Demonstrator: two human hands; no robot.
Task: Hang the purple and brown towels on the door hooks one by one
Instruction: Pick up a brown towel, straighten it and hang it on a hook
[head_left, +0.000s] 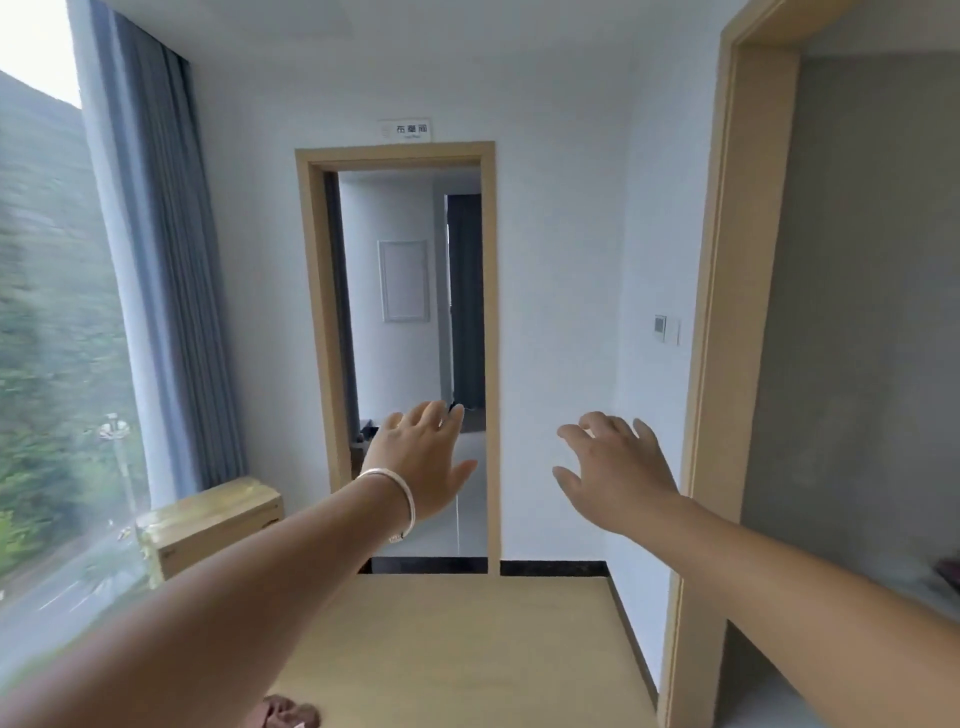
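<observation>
Floor (457, 649) of pale wood runs to an open doorway (397, 156) beside a curtained window (47, 312), while left hand (421, 462) and right hand (618, 467) hover, fingers spread, holding nothing.

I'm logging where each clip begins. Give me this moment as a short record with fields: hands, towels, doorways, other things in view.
left hand: raised, fingers spread, holds nothing; bracelet on wrist
right hand: raised, fingers loosely spread, holds nothing
towels: only a brownish cloth at the bottom edge, on the wooden surface; no purple towel seen
door hooks: none visible
doorway ahead: open, sign above it
second doorway: at right
window side: curtain, wooden box
</observation>
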